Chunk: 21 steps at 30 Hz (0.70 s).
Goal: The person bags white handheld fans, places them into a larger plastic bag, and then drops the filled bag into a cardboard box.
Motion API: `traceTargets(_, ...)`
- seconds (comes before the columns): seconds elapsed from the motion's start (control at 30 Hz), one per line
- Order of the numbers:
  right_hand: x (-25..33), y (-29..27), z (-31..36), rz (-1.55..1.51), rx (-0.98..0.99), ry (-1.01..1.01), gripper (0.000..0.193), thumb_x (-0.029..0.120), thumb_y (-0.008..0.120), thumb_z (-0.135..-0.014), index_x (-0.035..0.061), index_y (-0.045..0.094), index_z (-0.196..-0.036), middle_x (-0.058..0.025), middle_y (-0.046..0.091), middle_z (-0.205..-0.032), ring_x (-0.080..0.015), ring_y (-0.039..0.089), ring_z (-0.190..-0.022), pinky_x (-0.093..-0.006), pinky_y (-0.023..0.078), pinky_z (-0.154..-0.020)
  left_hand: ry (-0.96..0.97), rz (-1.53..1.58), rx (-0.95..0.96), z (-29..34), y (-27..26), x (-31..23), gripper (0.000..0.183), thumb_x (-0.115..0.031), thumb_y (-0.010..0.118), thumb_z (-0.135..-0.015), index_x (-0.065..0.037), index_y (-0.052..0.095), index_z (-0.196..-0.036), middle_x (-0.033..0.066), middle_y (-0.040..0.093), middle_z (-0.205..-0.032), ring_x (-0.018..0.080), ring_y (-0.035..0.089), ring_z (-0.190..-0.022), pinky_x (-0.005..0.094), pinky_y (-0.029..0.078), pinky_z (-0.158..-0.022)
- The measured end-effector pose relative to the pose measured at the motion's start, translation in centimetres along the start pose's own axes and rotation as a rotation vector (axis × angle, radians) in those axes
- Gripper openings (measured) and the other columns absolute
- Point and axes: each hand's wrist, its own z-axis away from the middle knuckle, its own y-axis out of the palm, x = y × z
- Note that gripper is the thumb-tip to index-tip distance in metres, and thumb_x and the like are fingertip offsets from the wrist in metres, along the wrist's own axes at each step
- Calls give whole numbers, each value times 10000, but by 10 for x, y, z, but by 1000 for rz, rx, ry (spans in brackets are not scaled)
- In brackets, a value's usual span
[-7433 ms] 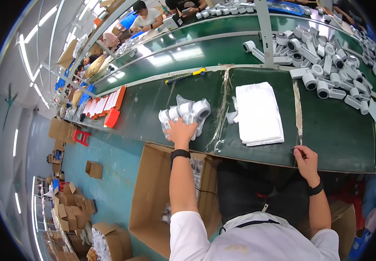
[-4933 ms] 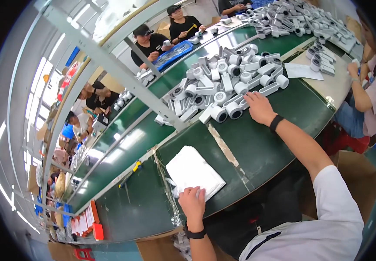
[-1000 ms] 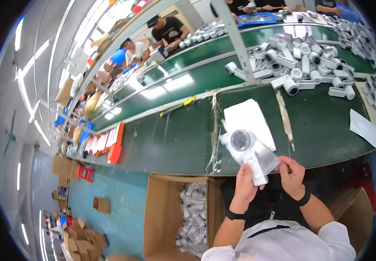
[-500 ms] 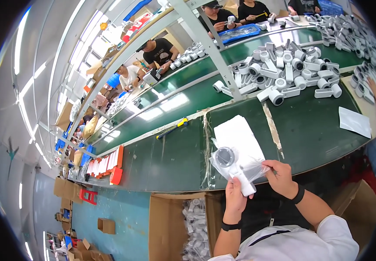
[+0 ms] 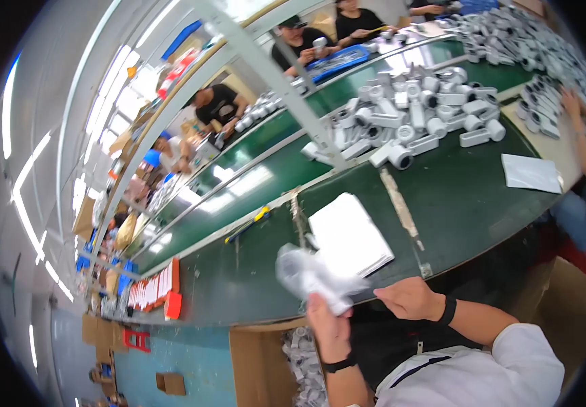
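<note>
In my left hand (image 5: 329, 329) I grip the handle of a white device with a round head (image 5: 337, 298), its kind unclear. A clear plastic bag (image 5: 293, 268) covers its head, and both are smeared by motion. To the right is my right hand (image 5: 411, 298), its thumb and fingers pinched together close to the bag's loose end. Whether anything thin is between them cannot be made out. Beyond the bag, a stack of white sheets or flat bags (image 5: 350, 234) lies on the green bench (image 5: 455, 217).
A big pile of similar devices (image 5: 415, 115) covers the bench's far side. A yellow-black tool (image 5: 249, 224), orange-and-white boxes (image 5: 154, 288) and a white packet (image 5: 530, 173) lie there too. Below stands a carton (image 5: 259, 366) beside bagged devices (image 5: 303, 366). Co-workers sit across the line; another's arm (image 5: 577, 129) reaches in at right.
My left hand has swung the bagged device leftward, off the white stack. My right hand has moved slightly left and down, and its clear grip on the bag's edge no longer shows. The view has shifted.
</note>
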Motion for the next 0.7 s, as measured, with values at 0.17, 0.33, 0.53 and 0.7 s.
traceTargets(0.17, -27, -37, 15, 3, 46, 289, 167, 76, 662, -812, 60, 692, -976, -82, 659, -741, -230, 630, -588, -318, 506, -528, 461, -784, -528, -69, -104, -22, 321, -284, 596, -941, 30, 549, -982, 105, 593, -799, 186, 550, -670, 336, 469, -591)
traceTargets(0.33, -69, -106, 32, 241, 1, 650, 200, 190, 634, -843, 68, 676, -995, -86, 635, -779, -249, 620, -651, -352, 509, -602, 490, -1441, -636, -130, -171, -20, 456, -346, 640, -863, 83, 580, -1006, 262, 626, -936, 428, 582, -857, 478, 453, -789)
traceTargets(0.53, -135, -208, 51, 575, -200, 832, 294, 172, 636, -824, 62, 613, -1096, -103, 638, -941, -260, 632, -720, -375, 511, -652, 512, -1719, -739, -119, -114, -26, 558, -380, 695, -813, 55, 552, -1133, 239, 590, -1068, 425, 548, -1013, 497, 454, -864)
traceTargets(0.7, -183, -219, 30, 688, -81, 751, 404, 205, 631, -833, 81, 541, -1207, -122, 622, -1060, -305, 615, -948, -413, 510, -787, 806, -1376, -223, -109, -46, -29, 428, -210, 721, -806, 42, 580, -1121, 197, 587, -1053, 347, 550, -997, 425, 470, -836)
